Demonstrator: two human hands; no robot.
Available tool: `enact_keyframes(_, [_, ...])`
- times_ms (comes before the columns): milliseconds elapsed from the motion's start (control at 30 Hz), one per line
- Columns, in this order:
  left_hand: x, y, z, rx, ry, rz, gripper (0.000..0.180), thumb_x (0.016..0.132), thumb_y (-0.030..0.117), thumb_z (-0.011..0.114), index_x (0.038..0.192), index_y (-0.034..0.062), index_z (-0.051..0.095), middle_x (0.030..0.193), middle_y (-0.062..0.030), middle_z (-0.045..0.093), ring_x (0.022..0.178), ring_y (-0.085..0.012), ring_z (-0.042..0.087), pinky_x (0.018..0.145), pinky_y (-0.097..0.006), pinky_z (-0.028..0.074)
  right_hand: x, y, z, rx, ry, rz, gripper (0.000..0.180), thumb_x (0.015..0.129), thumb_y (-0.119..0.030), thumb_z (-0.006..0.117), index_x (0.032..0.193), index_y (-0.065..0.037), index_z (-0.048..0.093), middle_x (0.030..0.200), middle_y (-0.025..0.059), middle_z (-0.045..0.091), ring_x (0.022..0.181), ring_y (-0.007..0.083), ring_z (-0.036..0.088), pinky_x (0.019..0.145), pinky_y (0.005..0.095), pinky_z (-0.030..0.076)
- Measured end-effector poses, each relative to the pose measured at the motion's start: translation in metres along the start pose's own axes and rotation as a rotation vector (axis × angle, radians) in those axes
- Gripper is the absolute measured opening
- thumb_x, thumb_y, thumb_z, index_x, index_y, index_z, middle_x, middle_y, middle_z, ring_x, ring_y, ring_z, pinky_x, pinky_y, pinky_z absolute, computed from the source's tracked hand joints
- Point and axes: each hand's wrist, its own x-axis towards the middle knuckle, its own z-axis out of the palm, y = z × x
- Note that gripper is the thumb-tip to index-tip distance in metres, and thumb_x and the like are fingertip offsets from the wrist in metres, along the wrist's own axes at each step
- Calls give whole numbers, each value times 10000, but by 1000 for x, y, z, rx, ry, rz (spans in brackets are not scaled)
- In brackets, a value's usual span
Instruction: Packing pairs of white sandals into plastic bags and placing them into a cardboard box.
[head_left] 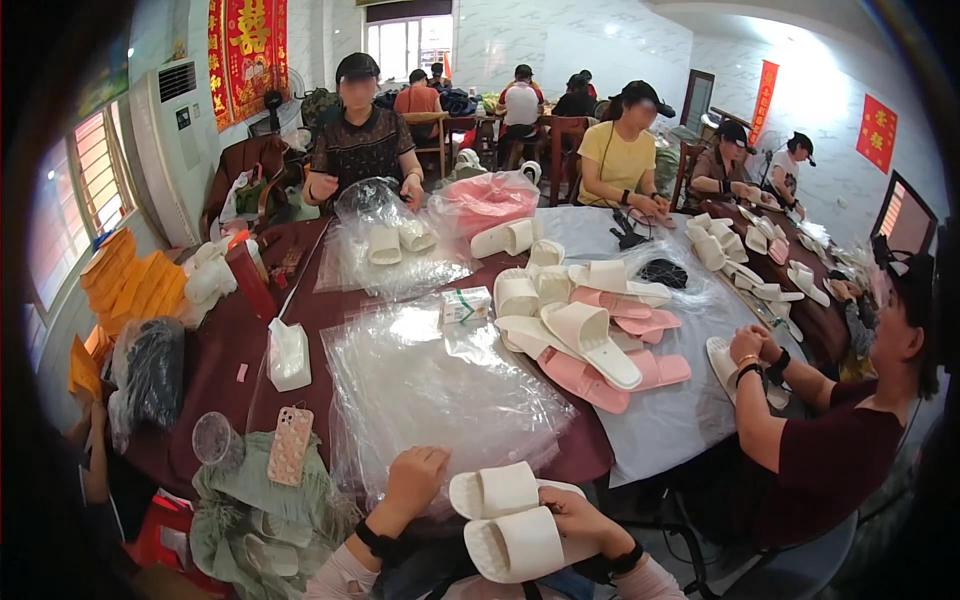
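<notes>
— Item in hand?
— A pair of white slide slippers (508,522), stacked, at the table's near edge. The right hand (578,516) grips them from the side, fingers curled around the sole.
— The other hand?
— The left hand (414,478) rests on a stack of clear plastic bags (430,385), fingers loosely bent, holding nothing.
— Surroundings?
— A heap of white and pink slippers (590,335) lies beyond; a pink-cased phone (290,444) sits left, on green cloth (255,500).
</notes>
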Motion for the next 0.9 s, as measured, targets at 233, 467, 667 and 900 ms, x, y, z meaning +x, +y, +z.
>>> enact_keyframes(233, [12,8,-13,-94,88,-5,162,812,121,639,965,78,672,840,-91,676,768,-272,636,658,-372,513,26,-9,13,-637,411,-325,141,741,-41,568,875,0,557,850,166,536,826,364,504,697,420,431])
enact_keyframes(467, [19,31,-21,-1,141,107,248,789,138,656,1034,116,682,936,-81,671,787,-254,639,677,-354,526,55,-15,35,-763,761,-370,125,713,-45,581,823,-2,540,841,153,538,824,363,521,698,448,433])
enact_keyframes(667, [16,27,-22,95,190,140,361,716,106,663,1076,122,674,969,-72,646,764,-240,621,660,-346,527,65,-13,43,-764,874,-339,99,698,-53,592,766,-5,540,819,147,535,805,357,524,693,450,437])
enact_keyframes(900, [12,39,-22,-58,120,131,390,727,55,619,1109,118,662,877,-71,617,721,-226,610,615,-332,514,72,-9,42,-756,910,-339,122,696,-89,629,717,-12,537,797,135,531,787,338,532,678,434,441])
